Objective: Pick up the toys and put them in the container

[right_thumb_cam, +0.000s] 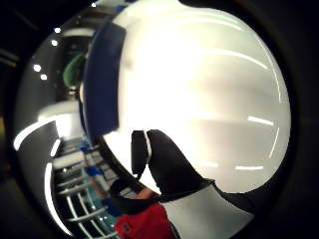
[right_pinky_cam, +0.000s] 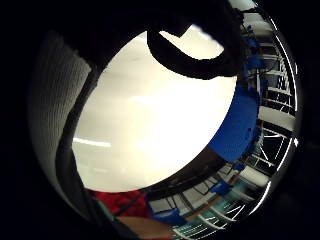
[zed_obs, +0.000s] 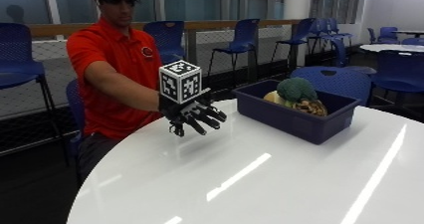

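Hands check: gloved right hand (zed_obs: 194, 115) is hovering above the white tabletop (zed_obs: 265, 184), holding nothing.
Fingers (zed_obs: 211, 118) are hanging relaxed and slightly curled, released; toys (zed_obs: 296, 95) are sitting inside the blue container (zed_obs: 291, 115), which is standing on the tabletop near the far edge, apart from the hand; no toy is showing on the bare tabletop in any view; task is judged at or near completion; next move is calling for a check for remaining toys, otherwise withdrawal.
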The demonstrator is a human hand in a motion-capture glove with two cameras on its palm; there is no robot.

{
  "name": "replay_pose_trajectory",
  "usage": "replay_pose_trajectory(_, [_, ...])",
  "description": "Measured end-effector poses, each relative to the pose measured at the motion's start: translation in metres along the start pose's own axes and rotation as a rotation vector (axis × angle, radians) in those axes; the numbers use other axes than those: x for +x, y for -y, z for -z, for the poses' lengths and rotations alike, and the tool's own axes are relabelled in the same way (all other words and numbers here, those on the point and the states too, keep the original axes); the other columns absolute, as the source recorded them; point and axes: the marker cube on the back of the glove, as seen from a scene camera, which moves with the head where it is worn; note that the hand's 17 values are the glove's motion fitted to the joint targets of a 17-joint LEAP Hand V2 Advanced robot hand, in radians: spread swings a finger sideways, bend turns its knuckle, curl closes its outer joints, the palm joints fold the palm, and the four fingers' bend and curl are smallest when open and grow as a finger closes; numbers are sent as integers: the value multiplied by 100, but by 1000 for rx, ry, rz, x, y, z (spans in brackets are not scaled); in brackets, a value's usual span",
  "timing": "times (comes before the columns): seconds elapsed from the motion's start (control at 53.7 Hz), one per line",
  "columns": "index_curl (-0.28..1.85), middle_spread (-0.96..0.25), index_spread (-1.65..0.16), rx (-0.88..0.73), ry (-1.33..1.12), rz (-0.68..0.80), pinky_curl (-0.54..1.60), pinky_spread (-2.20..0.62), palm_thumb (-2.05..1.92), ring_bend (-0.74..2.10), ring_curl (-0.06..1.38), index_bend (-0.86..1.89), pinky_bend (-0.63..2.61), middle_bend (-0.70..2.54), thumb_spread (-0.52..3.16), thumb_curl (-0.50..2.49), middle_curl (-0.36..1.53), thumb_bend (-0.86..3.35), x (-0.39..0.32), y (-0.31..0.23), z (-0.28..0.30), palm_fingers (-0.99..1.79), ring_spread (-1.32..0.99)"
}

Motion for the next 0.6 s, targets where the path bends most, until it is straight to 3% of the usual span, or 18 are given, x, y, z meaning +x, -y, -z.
replay_pose_trajectory(0.595, [24, -5, -35, 13, 26, 7, 32, 11, -6, 17, 23, 14, 78, 14, 108, 22, 23, -6, -2, -14, -5, -18, 1])
